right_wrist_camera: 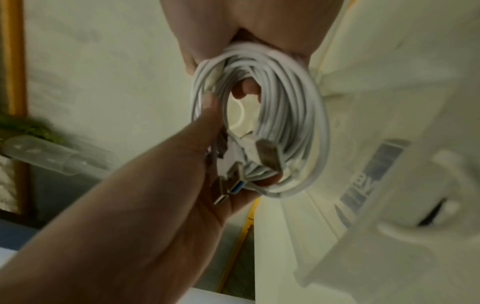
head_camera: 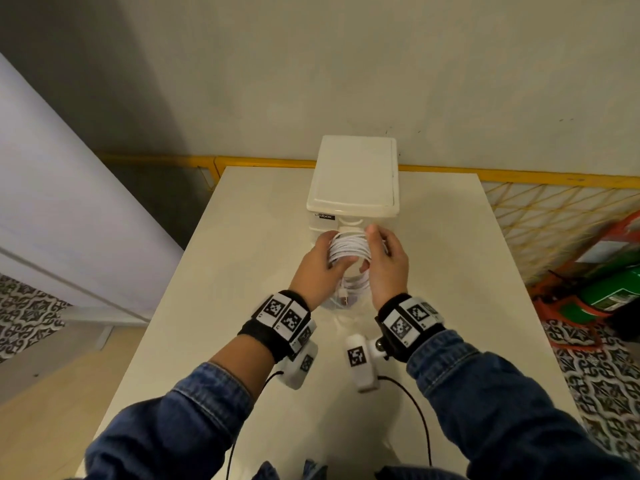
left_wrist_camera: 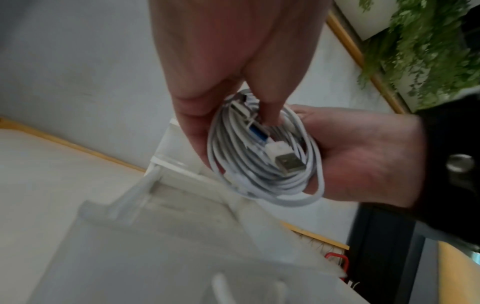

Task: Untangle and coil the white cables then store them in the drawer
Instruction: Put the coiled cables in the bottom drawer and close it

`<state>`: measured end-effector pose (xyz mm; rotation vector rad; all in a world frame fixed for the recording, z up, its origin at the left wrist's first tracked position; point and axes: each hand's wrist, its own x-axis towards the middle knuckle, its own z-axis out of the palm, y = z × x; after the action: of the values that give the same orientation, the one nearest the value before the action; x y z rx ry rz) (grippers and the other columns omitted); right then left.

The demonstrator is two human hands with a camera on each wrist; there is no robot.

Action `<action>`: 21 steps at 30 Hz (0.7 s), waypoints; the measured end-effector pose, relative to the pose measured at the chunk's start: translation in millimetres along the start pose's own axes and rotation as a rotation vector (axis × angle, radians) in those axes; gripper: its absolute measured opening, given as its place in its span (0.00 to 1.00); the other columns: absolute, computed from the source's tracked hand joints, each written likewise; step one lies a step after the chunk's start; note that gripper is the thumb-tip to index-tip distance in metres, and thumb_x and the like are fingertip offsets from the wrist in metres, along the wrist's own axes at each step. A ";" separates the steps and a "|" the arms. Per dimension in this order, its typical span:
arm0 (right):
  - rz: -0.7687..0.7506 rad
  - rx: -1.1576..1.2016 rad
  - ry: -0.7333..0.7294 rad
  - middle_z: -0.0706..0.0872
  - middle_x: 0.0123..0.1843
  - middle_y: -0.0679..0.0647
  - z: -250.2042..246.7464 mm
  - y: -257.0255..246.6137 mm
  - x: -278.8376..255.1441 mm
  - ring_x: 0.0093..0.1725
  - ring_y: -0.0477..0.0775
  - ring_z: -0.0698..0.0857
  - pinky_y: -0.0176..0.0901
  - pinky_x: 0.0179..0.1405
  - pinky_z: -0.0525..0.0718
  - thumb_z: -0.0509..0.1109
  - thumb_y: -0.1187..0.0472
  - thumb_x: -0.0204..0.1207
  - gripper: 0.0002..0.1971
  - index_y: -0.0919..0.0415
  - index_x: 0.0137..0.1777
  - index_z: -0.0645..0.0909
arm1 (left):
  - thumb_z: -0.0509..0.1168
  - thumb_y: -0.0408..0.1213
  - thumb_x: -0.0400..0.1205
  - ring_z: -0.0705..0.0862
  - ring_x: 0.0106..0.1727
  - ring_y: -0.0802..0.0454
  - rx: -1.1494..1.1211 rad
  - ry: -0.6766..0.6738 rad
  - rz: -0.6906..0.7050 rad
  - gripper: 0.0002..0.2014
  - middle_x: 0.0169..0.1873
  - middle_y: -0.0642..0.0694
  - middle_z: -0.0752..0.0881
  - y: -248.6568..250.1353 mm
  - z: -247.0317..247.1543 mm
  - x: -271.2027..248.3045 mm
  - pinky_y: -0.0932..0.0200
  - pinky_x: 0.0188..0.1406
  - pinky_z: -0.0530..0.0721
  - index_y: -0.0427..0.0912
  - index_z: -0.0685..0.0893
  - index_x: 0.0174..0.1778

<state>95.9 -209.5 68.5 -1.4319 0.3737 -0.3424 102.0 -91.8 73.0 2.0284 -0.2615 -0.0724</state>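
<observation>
A coil of white cables (head_camera: 348, 247) is held in the air in front of the white drawer unit (head_camera: 353, 174). My left hand (head_camera: 323, 258) grips its left side and my right hand (head_camera: 377, 252) grips its right side, fingers curled through the loop. In the left wrist view the coil (left_wrist_camera: 259, 176) shows a USB plug (left_wrist_camera: 288, 162) lying across it. The right wrist view shows the coil (right_wrist_camera: 291, 115) with several plugs (right_wrist_camera: 269, 154) at its lower edge. A translucent drawer (left_wrist_camera: 182, 246) stands pulled out under the hands.
The unit sits at the far end of a white table (head_camera: 242, 271), against the wall. A yellow rail and mesh (head_camera: 540, 216) run behind and to the right. A green cylinder (head_camera: 609, 296) lies on the floor at the right.
</observation>
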 end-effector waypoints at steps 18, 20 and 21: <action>-0.133 -0.721 -0.328 0.67 0.79 0.57 -24.9 36.2 2.0 0.77 0.54 0.66 0.35 0.73 0.61 0.50 0.54 0.85 0.24 0.61 0.79 0.58 | 0.59 0.36 0.84 0.82 0.59 0.39 0.435 -0.426 -0.188 0.16 0.58 0.35 0.83 -34.3 21.2 64.3 0.56 0.55 0.76 0.30 0.71 0.64; -0.224 -0.796 -0.346 0.62 0.81 0.60 -29.3 40.0 1.5 0.78 0.55 0.65 0.34 0.75 0.59 0.51 0.56 0.85 0.25 0.63 0.79 0.57 | 0.60 0.37 0.84 0.83 0.59 0.39 0.438 -0.449 -0.157 0.15 0.58 0.35 0.84 -31.8 21.7 70.6 0.56 0.55 0.76 0.31 0.75 0.62; -0.251 -0.821 -0.352 0.61 0.81 0.61 -31.3 41.2 1.6 0.79 0.55 0.64 0.35 0.75 0.59 0.52 0.58 0.84 0.25 0.64 0.80 0.57 | 0.60 0.38 0.84 0.83 0.58 0.39 0.459 -0.464 -0.153 0.14 0.56 0.34 0.85 -30.1 22.0 71.9 0.55 0.55 0.77 0.31 0.78 0.60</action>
<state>83.6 -233.5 24.3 -2.3116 0.0292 -0.1247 173.1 -113.5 40.8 2.4681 -0.4428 -0.6343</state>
